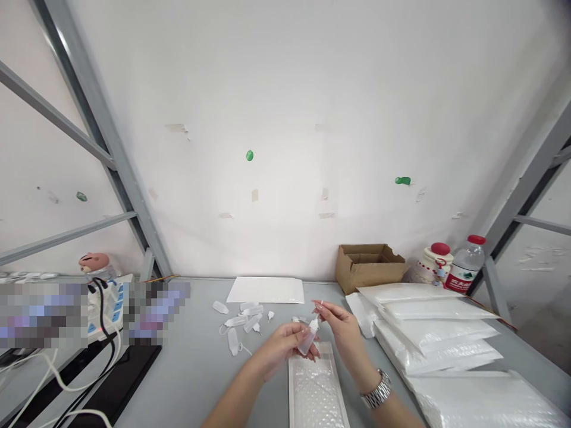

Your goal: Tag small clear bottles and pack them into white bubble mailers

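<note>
My left hand (289,343) is closed round a small translucent squeeze bottle (307,340) with a white nozzle, held tilted above a bubble mailer (316,386). Just above the nozzle, the thumb and fingers of my right hand (336,318) are pinched together. A tiny white bit shows at those fingertips, too small to name. Left of my hands, several loose squeeze bottles (232,342) lie scattered on the grey table, some with a cap on a thin strap. Separate white nozzle tips (270,315) lie among them.
A white sheet (266,290) lies by the wall. At right are a stack of white bubble mailers (439,333), a cardboard box (372,270), a red-lidded jar (432,263) and a plastic bottle (467,264). Cables, a power strip (104,306) and a black slab (120,380) occupy the left.
</note>
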Motion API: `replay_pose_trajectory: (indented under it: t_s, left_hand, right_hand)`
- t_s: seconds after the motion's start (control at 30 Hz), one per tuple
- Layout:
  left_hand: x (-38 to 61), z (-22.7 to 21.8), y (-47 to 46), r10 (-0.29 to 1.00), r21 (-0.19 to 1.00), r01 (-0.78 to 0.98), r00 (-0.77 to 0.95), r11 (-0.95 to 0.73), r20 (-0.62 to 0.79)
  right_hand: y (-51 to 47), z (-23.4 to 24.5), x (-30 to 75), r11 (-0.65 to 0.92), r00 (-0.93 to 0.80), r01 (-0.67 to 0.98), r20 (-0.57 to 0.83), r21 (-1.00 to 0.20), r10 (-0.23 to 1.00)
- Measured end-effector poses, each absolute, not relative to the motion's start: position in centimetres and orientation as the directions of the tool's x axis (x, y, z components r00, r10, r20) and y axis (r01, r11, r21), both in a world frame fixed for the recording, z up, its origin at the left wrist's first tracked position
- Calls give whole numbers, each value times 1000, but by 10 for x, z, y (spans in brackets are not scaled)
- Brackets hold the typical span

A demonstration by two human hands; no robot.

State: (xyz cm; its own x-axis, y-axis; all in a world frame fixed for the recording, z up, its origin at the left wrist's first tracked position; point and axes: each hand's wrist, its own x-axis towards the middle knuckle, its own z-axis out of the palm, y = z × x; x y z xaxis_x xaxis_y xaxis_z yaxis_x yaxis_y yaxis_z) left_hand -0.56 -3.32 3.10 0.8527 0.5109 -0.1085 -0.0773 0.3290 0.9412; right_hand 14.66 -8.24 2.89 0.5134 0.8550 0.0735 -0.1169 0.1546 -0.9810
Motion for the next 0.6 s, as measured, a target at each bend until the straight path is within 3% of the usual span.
replay_pose_trajectory:
  t_s: [0.27,0.6]
  left_hand:
    - [-4,36,-33,603,936,-164,795,310,-60]
    - [-2,35,-33,628,956,-125,774,265,-73]
  right_hand:
    - [-81,25,145,225,493,61,226,-972,840]
    - [-83,19,145,266,447,240,350,-933,823]
